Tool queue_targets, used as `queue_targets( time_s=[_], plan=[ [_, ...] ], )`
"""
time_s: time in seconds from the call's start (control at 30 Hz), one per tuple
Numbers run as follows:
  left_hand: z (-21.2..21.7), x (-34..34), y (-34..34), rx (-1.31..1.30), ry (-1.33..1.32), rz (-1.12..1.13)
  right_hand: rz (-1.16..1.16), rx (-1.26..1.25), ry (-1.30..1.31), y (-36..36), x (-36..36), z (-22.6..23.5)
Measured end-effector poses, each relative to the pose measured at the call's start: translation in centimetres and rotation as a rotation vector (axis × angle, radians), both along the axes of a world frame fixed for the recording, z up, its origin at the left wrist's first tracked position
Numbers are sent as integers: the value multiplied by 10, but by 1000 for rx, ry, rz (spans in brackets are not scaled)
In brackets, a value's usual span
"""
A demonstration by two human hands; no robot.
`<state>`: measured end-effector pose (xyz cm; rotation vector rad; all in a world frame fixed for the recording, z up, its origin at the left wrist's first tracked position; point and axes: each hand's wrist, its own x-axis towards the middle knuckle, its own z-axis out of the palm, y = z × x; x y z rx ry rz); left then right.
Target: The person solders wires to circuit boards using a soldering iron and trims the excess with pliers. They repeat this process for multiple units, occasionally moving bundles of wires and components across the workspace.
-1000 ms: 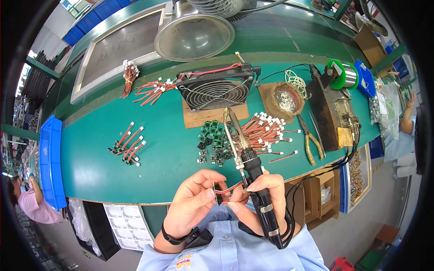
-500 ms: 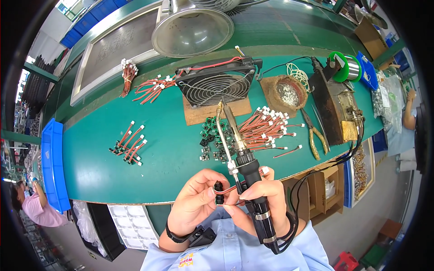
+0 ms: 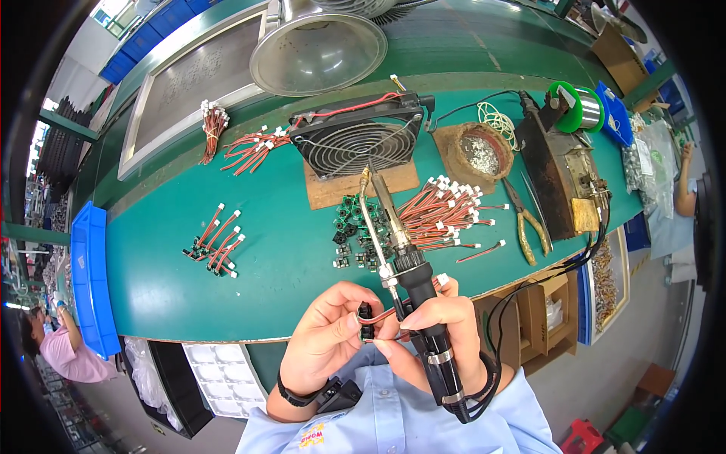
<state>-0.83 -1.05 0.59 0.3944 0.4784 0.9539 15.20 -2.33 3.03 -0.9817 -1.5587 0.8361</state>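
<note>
Close in front of my body, my left hand (image 3: 327, 327) pinches a small black part (image 3: 367, 321) between thumb and fingertips. My right hand (image 3: 446, 325) is wrapped round the black handle of a soldering iron (image 3: 414, 274) with a thin metal tube along its shaft. The iron's tip points away from me, up towards the fan. A short red-and-black wire lead (image 3: 378, 317) runs from the black part to my right fingers, which pinch it too; its white plug (image 3: 442, 280) sticks out beyond them. Where the wire ends meet the part is too small to make out.
A black fan (image 3: 359, 144) stands on a wooden board. Nearby lie wire leads (image 3: 446, 208), small green-and-black parts (image 3: 352, 219) and pliers (image 3: 525, 227). Finished-looking wired parts (image 3: 215, 242) lie left. A solder spool (image 3: 582, 110) and a blue bin (image 3: 91, 276) flank the green bench.
</note>
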Motion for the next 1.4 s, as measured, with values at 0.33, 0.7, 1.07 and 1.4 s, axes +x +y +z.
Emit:
queue_targets(
  time_s=[0.33,0.7,1.07,1.4],
  plan=[
    [1,2,3,26,-48,-28,12,-1,8,0,2,-5],
    [-4,0,0,48,48,33,57,-22,15,3,4,-3],
    [1,0,-1,93,126,55,18,-17,57,5,5,-3],
    [4,-3,-1,94,134,37,72,-32,-19,7,10,-1]
  ],
)
